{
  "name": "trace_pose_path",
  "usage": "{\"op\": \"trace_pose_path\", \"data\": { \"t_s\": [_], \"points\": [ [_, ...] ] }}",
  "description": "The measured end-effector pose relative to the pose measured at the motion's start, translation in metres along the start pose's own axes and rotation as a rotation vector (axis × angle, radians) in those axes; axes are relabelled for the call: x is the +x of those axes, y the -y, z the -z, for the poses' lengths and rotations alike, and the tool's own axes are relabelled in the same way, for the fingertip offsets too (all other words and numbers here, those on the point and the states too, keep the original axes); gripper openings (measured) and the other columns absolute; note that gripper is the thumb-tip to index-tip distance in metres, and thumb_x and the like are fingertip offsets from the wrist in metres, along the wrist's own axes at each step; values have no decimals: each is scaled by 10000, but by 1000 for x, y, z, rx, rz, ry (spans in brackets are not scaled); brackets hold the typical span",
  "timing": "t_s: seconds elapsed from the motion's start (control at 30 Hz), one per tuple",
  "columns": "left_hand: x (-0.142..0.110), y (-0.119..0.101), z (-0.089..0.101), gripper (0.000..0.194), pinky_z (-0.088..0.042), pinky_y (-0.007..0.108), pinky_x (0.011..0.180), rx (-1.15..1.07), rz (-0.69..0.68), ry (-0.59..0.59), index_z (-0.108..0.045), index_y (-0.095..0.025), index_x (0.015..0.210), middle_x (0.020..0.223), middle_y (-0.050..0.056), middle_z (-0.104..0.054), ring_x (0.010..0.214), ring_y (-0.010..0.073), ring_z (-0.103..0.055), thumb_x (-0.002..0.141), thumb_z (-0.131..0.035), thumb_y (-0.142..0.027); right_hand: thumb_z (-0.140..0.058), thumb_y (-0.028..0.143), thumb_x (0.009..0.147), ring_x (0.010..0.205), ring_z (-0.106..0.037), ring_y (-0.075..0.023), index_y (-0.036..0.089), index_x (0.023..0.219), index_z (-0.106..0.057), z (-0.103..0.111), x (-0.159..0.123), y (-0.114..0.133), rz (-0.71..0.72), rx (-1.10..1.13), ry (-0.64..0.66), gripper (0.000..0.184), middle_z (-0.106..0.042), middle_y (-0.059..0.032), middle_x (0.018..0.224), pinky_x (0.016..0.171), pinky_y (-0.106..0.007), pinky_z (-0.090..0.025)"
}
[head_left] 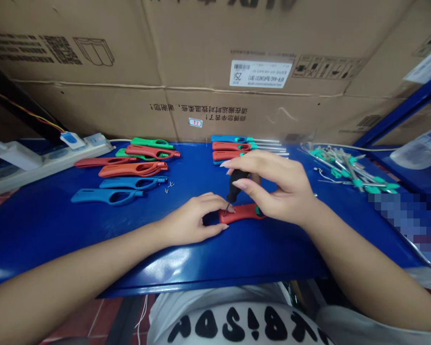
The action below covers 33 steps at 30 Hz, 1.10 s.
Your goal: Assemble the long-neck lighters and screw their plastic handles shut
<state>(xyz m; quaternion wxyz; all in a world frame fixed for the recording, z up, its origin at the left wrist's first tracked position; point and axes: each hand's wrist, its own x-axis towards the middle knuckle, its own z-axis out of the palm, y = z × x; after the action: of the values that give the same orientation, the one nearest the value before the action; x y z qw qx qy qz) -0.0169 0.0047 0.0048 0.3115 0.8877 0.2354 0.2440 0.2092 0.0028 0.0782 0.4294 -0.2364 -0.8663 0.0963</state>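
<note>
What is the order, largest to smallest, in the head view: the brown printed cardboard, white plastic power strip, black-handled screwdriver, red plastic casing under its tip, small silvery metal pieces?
1. Brown printed cardboard
2. White plastic power strip
3. Black-handled screwdriver and red plastic casing: both partly hidden, too alike to rank
4. Small silvery metal pieces

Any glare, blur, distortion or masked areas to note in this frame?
Head view: white glare on the blue table, brightest near its front edge; head view: the smallest print on the box's white label is too soft to read; head view: a pixelated patch hides part of the right side; head view: the dark screwdriver handle shows little surface detail.
</note>
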Motion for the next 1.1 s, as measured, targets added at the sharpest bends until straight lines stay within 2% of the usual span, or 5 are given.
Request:
{"op": "trace_pose_path", "data": {
  "t_s": [0.13, 0.27, 0.47, 0.57, 1.1],
  "points": [
    [0, 1, 0, 275, -500, 387, 1010, -13, 0, -5, -655, -191, 1176, 1150, 74, -709, 1110, 227, -641, 907, -687, -240, -656, 281, 940, 888, -717, -196, 249, 1142, -707, 2, 0, -1, 82, -174, -37, 211, -756, -52, 986, 815, -344, -596],
    [1, -1, 1, 294, -497, 388, 1013, -9, -2, -1, -652, -194, 1194, 1176, 81, -705, 1122, 229, -639, 907, -694, -240, -460, 188, 1004, 1158, -648, -215, 195, 1341, -590, 1, 1, 1, 47, -50, 69, 362, -688, -114, 1251, 948, -380, -557],
    [1, -1, 1, 252, -511, 401, 992, -15, -1, -7, -659, -197, 1154, 1155, 82, -712, 1085, 231, -656, 912, -695, -260, -623, 306, 963, 886, -696, -178, 231, 1252, -656, 4, -2, -1, 47, -129, 48, 301, -737, -53, 1016, 824, -323, -576],
    [0, -1, 1, 286, -513, 396, 989, -15, 4, -1, -656, -200, 1187, 1173, 84, -707, 1090, 228, -651, 910, -699, -260, -586, 322, 978, 985, -701, -209, 217, 1294, -640, 7, -3, 0, 84, -257, 73, 337, -728, -90, 1141, 823, -334, -579],
    [1, 0, 1, 288, -510, 401, 990, -1, 13, 4, -664, -198, 1190, 1167, 86, -709, 1109, 242, -645, 913, -698, -269, -469, 196, 1020, 999, -696, -155, 223, 1338, -600, 8, 1, 6, -42, 67, 143, 345, -731, -56, 1145, 928, -318, -555]
  ]
}}
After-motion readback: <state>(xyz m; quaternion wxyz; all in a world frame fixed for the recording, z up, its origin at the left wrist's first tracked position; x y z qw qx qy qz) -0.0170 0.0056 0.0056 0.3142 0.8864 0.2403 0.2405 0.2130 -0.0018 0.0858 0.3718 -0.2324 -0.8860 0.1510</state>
